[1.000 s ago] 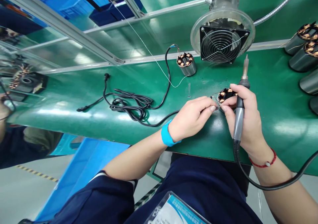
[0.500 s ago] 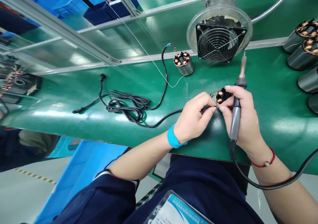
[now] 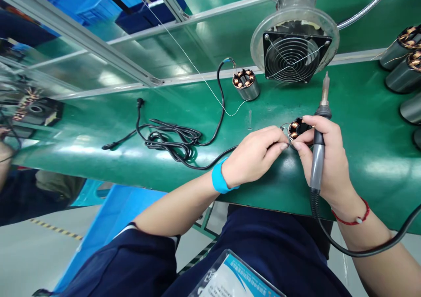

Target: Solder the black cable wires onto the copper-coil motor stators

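Thumb and forefinger of my left hand (image 3: 259, 154) pinch a thin wire beside a motor stator (image 3: 295, 131) with copper coils. A black power cable (image 3: 220, 157) runs in under that hand. My right hand (image 3: 329, 161) holds a soldering iron (image 3: 317, 165) upright between its fingers, the metal tip pointing away from me. Its thumb and forefinger also pinch at the wire, close to my left fingertips, against the stator's near edge. My fingers cover part of the stator and the wire ends.
Behind my hands stands a fume fan (image 3: 291, 58) with a wire guard. A second stator (image 3: 246, 85) with a cable attached is left of it, a thin solder wire (image 3: 210, 88) beside it. Several stators (image 3: 403, 80) line the right. Coiled cable (image 3: 174, 139) lies left. Another person's arm (image 3: 4, 156) shows far left.
My left hand has turned slightly and its wrist has shifted left and down. The fingertips of both hands stay together at the stator. The view has shifted a little.
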The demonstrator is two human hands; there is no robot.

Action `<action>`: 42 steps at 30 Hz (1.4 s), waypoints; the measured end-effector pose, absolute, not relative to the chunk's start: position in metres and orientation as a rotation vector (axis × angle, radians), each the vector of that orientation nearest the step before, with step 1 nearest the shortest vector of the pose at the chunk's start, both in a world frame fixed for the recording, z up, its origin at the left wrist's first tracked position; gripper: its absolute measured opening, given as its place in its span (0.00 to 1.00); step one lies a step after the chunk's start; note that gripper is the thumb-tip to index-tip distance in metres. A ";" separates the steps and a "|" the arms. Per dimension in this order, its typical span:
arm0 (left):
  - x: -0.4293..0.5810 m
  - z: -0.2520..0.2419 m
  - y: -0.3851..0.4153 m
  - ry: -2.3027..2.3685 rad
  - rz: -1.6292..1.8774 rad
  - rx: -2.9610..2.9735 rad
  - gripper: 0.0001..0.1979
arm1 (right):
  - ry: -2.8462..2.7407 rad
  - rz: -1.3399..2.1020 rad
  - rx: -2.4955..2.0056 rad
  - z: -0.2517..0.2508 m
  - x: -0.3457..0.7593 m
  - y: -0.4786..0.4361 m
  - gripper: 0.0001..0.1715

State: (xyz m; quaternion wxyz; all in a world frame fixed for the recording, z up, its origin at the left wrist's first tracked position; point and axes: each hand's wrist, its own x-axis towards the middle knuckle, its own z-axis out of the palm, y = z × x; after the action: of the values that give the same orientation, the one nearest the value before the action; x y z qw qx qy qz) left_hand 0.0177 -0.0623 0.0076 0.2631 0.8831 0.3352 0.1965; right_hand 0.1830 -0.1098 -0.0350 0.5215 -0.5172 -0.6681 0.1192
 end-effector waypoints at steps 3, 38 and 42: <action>0.021 0.005 -0.062 0.894 0.656 2.278 0.06 | -1.587 0.312 -1.236 -0.036 0.182 -0.110 0.22; 0.021 -0.028 -0.068 0.859 0.939 2.782 0.11 | -1.737 0.291 -1.271 -0.038 0.183 -0.115 0.20; 0.017 -0.031 -0.073 0.874 0.963 2.663 0.06 | -1.736 0.354 -1.329 -0.032 0.183 -0.117 0.20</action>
State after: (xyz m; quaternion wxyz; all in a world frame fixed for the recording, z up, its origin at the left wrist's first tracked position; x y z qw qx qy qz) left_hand 0.0169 -0.0727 -0.0309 0.0888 0.8950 0.2939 0.3236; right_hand 0.1831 -0.1172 -0.0322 0.4471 -0.5369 -0.7010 0.1429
